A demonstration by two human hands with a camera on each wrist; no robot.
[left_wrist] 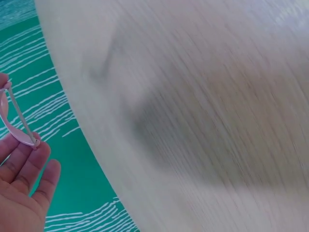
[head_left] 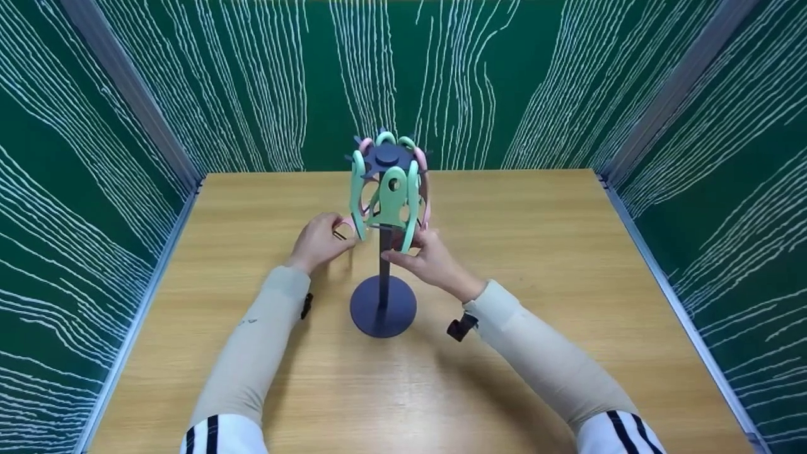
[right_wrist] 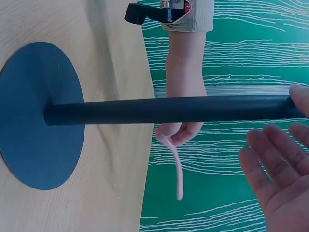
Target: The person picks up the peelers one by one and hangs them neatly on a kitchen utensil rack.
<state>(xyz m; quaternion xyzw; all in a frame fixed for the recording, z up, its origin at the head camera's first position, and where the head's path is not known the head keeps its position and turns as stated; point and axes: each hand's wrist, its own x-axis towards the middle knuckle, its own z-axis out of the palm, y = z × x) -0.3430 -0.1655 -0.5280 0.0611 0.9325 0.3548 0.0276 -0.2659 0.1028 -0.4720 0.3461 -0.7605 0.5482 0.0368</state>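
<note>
My left hand (head_left: 323,241) pinches a pink Y-shaped peeler (head_left: 346,224) just left of the stand. In the left wrist view this peeler (left_wrist: 15,126) shows a straight bar across its two ends. A dark display stand (head_left: 384,268) stands upright, its top ring (head_left: 388,156) bearing several hanging green and pink peelers. One green peeler (head_left: 392,195) faces me, with a hole near its top. My right hand (head_left: 430,257) holds the pole below the hanging peelers, thumb at its front; the fingers behind are partly hidden. The right wrist view shows that thumb against the pole (right_wrist: 169,110).
The stand's round base (head_left: 362,312) sits on a wooden table (head_left: 284,391). Green panels with white wavy lines (head_left: 435,82) enclose the back and sides, joined by grey metal posts (head_left: 135,94). A dark device (head_left: 462,327) is strapped at the right wrist.
</note>
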